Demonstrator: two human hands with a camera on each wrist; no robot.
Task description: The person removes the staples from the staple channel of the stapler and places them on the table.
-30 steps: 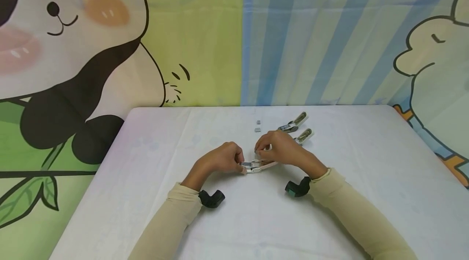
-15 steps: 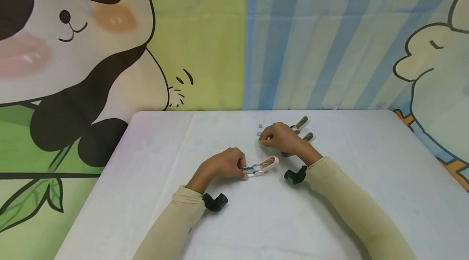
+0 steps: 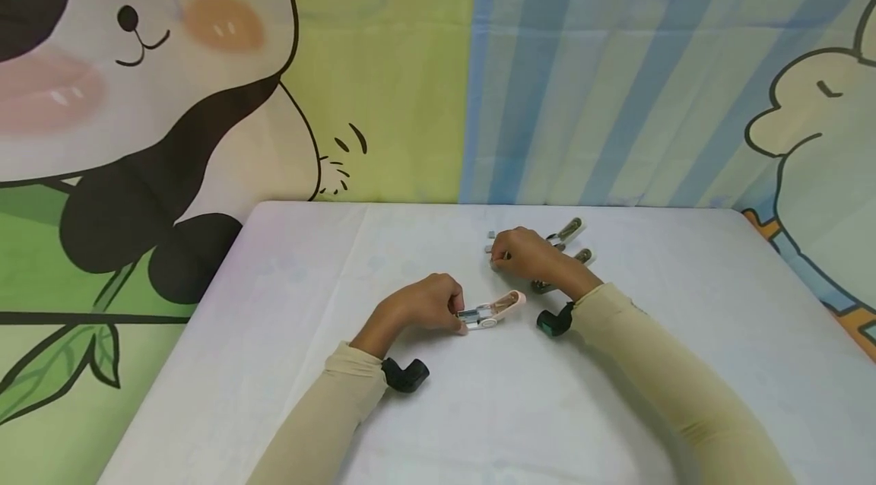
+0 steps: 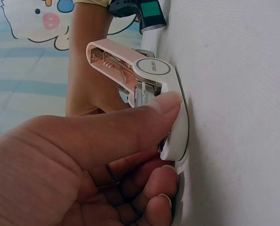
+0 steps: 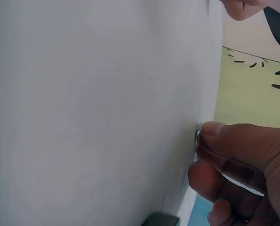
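My left hand holds a pink and white stapler by its front end, low at the table. In the left wrist view the thumb lies on the stapler's white side, and the pink top is swung up, baring the metal inside. Farther back, my right hand is low over the tabletop, its thumb and forefinger pinching a small shiny strip of staples, mostly covered by the fingertips. Two small grey staple strips lie just left of and behind that hand.
Two dark green staplers stand opened behind and beside the right wrist, a rear one and a nearer one partly hidden by the hand. A white cloth covers the table; a printed curtain rises at its back edge.
My right hand has moved from over the pink and white stapler back toward the small staple strips, uncovering the stapler's raised top. The left hand keeps its hold on the stapler.
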